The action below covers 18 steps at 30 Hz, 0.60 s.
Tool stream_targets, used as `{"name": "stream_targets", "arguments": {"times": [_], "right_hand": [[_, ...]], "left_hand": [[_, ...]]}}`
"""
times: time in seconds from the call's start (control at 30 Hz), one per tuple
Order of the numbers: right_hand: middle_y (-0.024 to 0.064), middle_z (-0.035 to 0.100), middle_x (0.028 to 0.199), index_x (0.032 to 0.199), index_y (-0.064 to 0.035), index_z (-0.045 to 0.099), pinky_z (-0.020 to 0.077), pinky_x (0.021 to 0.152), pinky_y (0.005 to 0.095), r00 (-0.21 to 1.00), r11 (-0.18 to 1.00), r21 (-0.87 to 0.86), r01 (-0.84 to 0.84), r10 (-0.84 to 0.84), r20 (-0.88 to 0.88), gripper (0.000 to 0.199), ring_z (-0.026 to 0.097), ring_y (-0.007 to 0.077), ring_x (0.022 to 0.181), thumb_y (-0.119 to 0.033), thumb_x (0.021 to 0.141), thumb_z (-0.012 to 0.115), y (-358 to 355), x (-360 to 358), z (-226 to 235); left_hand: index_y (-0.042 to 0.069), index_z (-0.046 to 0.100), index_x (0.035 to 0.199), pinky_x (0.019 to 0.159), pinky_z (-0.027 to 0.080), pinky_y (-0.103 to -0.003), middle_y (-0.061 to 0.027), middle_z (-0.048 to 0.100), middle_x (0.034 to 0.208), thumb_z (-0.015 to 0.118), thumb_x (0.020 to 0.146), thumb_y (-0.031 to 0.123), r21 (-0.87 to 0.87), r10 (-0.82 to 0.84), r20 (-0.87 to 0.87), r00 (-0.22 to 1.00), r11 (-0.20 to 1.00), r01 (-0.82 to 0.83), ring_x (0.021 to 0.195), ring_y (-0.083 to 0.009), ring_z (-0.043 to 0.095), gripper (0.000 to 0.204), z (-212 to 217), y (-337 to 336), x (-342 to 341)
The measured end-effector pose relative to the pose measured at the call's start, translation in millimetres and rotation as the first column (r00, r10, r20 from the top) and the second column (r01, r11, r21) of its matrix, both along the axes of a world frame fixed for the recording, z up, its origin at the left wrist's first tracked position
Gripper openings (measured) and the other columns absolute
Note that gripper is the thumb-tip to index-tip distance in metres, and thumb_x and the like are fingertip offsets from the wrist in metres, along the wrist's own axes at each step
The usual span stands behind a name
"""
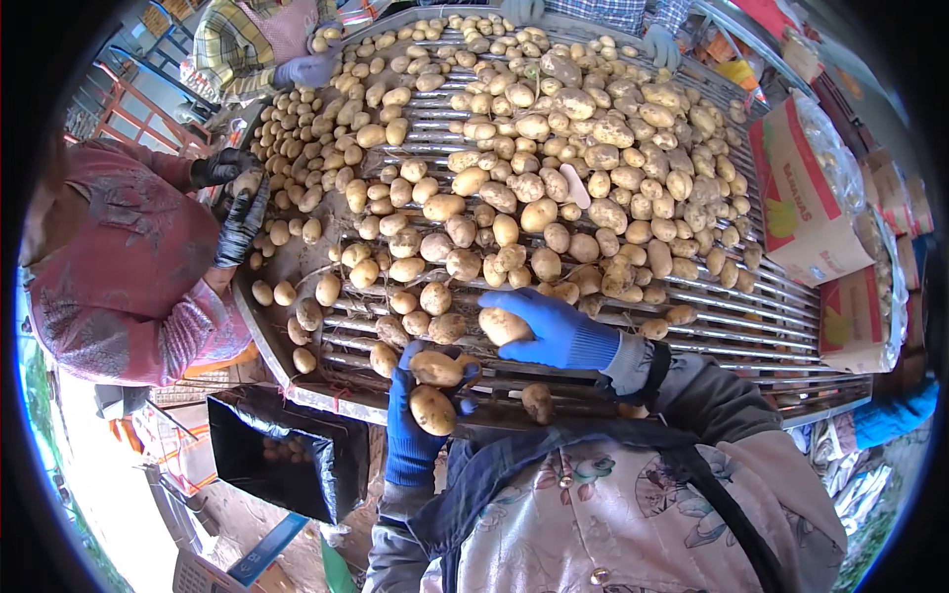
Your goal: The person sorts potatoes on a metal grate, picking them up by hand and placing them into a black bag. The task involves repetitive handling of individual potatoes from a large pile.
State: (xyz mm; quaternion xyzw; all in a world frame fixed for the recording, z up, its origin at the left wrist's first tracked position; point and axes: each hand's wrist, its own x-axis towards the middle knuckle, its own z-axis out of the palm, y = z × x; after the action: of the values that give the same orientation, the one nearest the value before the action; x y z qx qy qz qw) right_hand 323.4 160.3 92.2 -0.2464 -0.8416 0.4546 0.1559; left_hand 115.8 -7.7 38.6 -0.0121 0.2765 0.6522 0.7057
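Head view shows me both hands in blue gloves at the near edge of a roller table (751, 316) heaped with potatoes. My left hand (413, 415) is curled around two potatoes: an upper potato (436, 369) lies across the fingers and a lower potato (432, 409) sits in the palm, so that hand is closed on them and full. My right hand (554, 331) reaches across to the left, fingers bent over a third potato (503, 325) and pressing on it from the right side; the potato sits at the fingertips, touching them, just above the rollers.

I judge the step in hand to be picking by hand from the near rows: the left hand is loaded, the right is taking its pick. With the left palm full, the next move calls for a firm wrap on the third potato and somewhere to unload; a black bag (282, 455) hangs open below the table's near-left corner, just beside my left forearm, with a few potatoes inside. A stray potato (537, 400) lies on the table's near rail between my arms, apart from both hands.

Other people work the far and left sides: a dark-gloved hand (242, 222) at the left edge and a grey-gloved hand (306, 69) at the far corner.
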Motion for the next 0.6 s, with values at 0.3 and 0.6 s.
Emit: {"name": "stream_targets", "arguments": {"times": [0.3, 0.6], "right_hand": [[0.0185, 0.062, 0.124, 0.143, -0.0091, 0.047, 0.0524, 0.091, 0.0403, 0.980, 0.988, -0.052, -0.146, 0.138, -0.141, 0.063, 0.064, 0.0332, 0.109, -0.025, 0.087, 0.073, -29.6, -14.2, 41.8], [0.0101, 0.049, 0.143, 0.142, -0.0213, 0.052, 0.0513, 0.090, 0.0449, 0.871, 0.780, 0.618, 0.101, -0.369, 0.323, 0.067, 0.055, 0.0346, 0.115, -0.011, 0.078, 0.071, 37.5, 125.6, 20.1]], "left_hand": [[0.001, 0.034, 0.148, 0.100, 0.049, -0.045, -0.0204, 0.052, 0.138, 0.033, 0.086, 0.086, 0.019, -0.285, -0.438, 0.853, 0.945, 0.325, 0.119, -0.0351, 0.057, 0.105, -1.9, 18.1, 25.2], [0.007, 0.053, 0.125, 0.102, 0.046, -0.047, -0.0142, 0.062, 0.118, 0.034, 0.096, 0.068, 0.203, -0.022, 0.148, 0.989, 0.979, -0.008, 0.110, -0.0319, 0.059, 0.070, -1.8, 33.4, 10.5]]}}
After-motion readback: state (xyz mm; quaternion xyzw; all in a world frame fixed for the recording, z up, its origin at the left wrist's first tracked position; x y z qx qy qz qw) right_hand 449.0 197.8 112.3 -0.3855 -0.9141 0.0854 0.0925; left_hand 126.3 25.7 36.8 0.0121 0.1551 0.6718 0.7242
